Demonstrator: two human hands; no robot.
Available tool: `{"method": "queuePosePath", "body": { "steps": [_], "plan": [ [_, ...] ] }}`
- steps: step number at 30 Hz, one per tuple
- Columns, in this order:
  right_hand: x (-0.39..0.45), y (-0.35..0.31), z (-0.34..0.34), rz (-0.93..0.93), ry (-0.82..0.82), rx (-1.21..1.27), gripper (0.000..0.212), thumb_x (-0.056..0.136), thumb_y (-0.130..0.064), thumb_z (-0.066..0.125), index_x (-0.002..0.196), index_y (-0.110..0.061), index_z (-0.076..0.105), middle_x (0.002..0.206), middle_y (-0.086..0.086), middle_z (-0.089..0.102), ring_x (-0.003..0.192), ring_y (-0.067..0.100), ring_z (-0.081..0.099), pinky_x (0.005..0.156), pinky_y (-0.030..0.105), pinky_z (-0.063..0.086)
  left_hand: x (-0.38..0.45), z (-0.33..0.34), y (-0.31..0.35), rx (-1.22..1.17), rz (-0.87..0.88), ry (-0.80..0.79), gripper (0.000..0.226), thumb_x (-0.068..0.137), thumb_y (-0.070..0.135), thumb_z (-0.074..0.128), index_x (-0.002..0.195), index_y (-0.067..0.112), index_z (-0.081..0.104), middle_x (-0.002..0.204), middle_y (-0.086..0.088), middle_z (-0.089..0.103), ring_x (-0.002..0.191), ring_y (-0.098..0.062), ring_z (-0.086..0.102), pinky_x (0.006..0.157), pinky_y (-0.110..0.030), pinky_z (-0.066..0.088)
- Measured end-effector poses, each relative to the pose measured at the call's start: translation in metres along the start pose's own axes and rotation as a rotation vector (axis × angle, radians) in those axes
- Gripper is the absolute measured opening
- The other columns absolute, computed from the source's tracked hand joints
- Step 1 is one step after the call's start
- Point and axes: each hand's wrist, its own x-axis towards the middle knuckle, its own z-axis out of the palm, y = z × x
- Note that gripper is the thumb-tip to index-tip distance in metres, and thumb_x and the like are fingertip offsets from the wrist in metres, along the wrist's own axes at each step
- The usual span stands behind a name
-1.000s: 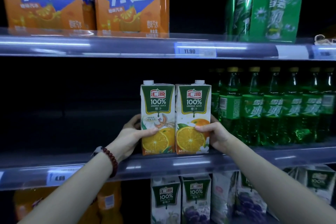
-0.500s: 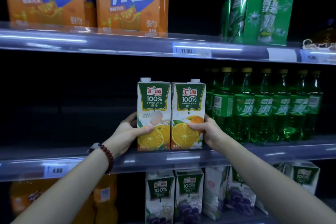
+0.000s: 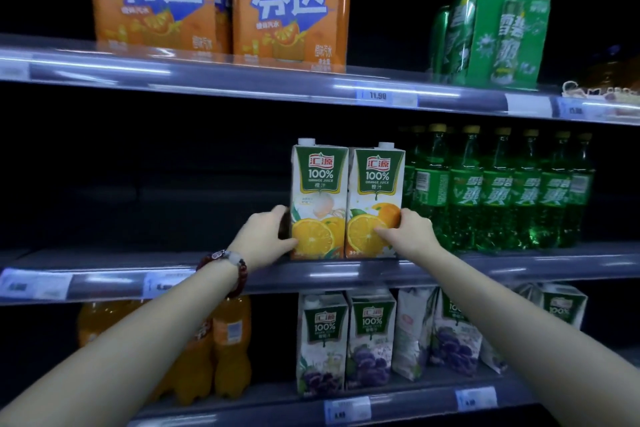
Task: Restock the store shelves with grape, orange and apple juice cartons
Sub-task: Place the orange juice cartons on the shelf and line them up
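Middle shelf (image 3: 104, 279): two orange juice cartons stood upright side by side, touching, at the front edge, just left of a row of green soda bottles (image 3: 498, 191).

Left orange carton (image 3: 319, 191) is gripped low down by the left hand (image 3: 266, 234); the thumb is laid across the front over the printed orange, the other fingers are wrapped round the left side and mostly hidden. A beaded bracelet (image 3: 231, 262) is worn on that wrist.

Right orange carton (image 3: 375, 191) is gripped by the right hand (image 3: 412, 230); the thumb is pressed on the lower front face, the remaining fingers are curled round the right edge, between the carton and the nearest green bottle. Neither hand's fingers are spread.

Both cartons appear to be resting on the shelf; the bases are partly hidden by the shelf lip.

Lower shelf (image 3: 415, 399): grape juice cartons (image 3: 346, 340) are lined up directly beneath, two upright facing forward, others to the right turned or leaning. Orange soda bottles (image 3: 228, 347) are seen further left on the same shelf.

Top shelf (image 3: 207, 76): two orange multipack boxes (image 3: 221, 7) at left, a green multipack (image 3: 495, 38) at right. A price tag (image 3: 379, 96) reading 11.90 is noted on the rail.
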Motion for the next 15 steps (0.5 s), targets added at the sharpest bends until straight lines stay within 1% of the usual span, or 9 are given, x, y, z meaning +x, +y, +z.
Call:
{"method": "queuePosePath", "body": {
  "steps": [2, 4, 6, 8, 10, 12, 14, 15],
  "plan": [
    [-0.012, -0.009, 0.003, 0.06, 0.039, -0.069, 0.03, 0.087, -0.029, 0.063, 0.101, -0.005, 0.053, 0.093, 0.01, 0.058, 0.074, 0.023, 0.053, 0.051, 0.029, 0.036, -0.011, -0.013, -0.005, 0.075, 0.053, -0.043, 0.046, 0.082, 0.033, 0.067, 0.124, 0.02, 0.053, 0.112, -0.006, 0.067, 0.102, -0.021, 0.062, 0.085, -0.036, 0.053],
    [-0.024, -0.018, 0.008, 0.115, 0.082, -0.122, 0.02, 0.086, -0.023, 0.061, 0.087, -0.005, 0.05, 0.084, 0.011, 0.058, 0.064, 0.022, 0.051, 0.047, 0.027, 0.034, -0.021, -0.029, -0.011, 0.132, 0.082, -0.069, 0.039, 0.083, 0.033, 0.064, 0.12, 0.022, 0.057, 0.11, -0.003, 0.066, 0.1, -0.02, 0.062, 0.084, -0.037, 0.053],
    [-0.037, -0.029, 0.014, 0.139, 0.116, -0.164, 0.022, 0.085, -0.019, 0.059, 0.072, -0.008, 0.046, 0.072, 0.009, 0.054, 0.057, 0.02, 0.047, 0.045, 0.025, 0.03, -0.032, -0.045, -0.019, 0.174, 0.098, -0.082, 0.032, 0.084, 0.032, 0.062, 0.115, 0.022, 0.061, 0.107, -0.001, 0.066, 0.098, -0.019, 0.062, 0.081, -0.035, 0.053],
    [-0.051, -0.043, 0.022, 0.137, 0.091, -0.201, 0.024, 0.084, -0.018, 0.056, 0.065, -0.01, 0.044, 0.067, 0.007, 0.05, 0.056, 0.02, 0.046, 0.047, 0.024, 0.032, -0.042, -0.062, -0.029, 0.204, 0.102, -0.102, 0.027, 0.085, 0.031, 0.06, 0.11, 0.021, 0.063, 0.103, 0.0, 0.065, 0.093, -0.019, 0.061, 0.077, -0.034, 0.053],
    [-0.067, -0.061, 0.033, 0.13, 0.0, -0.232, 0.024, 0.084, -0.022, 0.058, 0.067, -0.011, 0.046, 0.071, 0.008, 0.05, 0.067, 0.025, 0.051, 0.056, 0.027, 0.038, -0.054, -0.079, -0.041, 0.238, 0.1, -0.144, 0.024, 0.086, 0.031, 0.058, 0.108, 0.021, 0.063, 0.1, 0.0, 0.066, 0.09, -0.02, 0.062, 0.072, -0.033, 0.053],
    [-0.08, -0.08, 0.049, 0.102, -0.109, -0.252, 0.024, 0.084, -0.025, 0.06, 0.068, -0.011, 0.049, 0.073, 0.009, 0.053, 0.073, 0.027, 0.054, 0.058, 0.029, 0.039, -0.066, -0.096, -0.055, 0.284, 0.097, -0.189, 0.019, 0.086, 0.03, 0.057, 0.102, 0.022, 0.063, 0.1, 0.0, 0.066, 0.086, -0.02, 0.064, 0.067, -0.03, 0.05],
    [-0.092, -0.1, 0.068, 0.065, -0.187, -0.295, 0.019, 0.083, -0.025, 0.061, 0.074, -0.009, 0.057, 0.08, 0.011, 0.058, 0.077, 0.027, 0.056, 0.063, 0.029, 0.043, -0.083, -0.112, -0.074, 0.322, 0.081, -0.217, 0.015, 0.085, 0.03, 0.056, 0.097, 0.023, 0.063, 0.099, -0.001, 0.066, 0.08, -0.021, 0.064, 0.062, -0.027, 0.045],
    [-0.097, -0.11, 0.078, 0.048, -0.212, -0.31, 0.018, 0.082, -0.026, 0.061, 0.08, -0.008, 0.06, 0.083, 0.012, 0.059, 0.08, 0.028, 0.058, 0.067, 0.029, 0.045, -0.092, -0.12, -0.084, 0.333, 0.067, -0.223, 0.016, 0.085, 0.031, 0.056, 0.097, 0.024, 0.063, 0.101, -0.001, 0.066, 0.081, -0.021, 0.062, 0.062, -0.027, 0.043]
  ]
}}
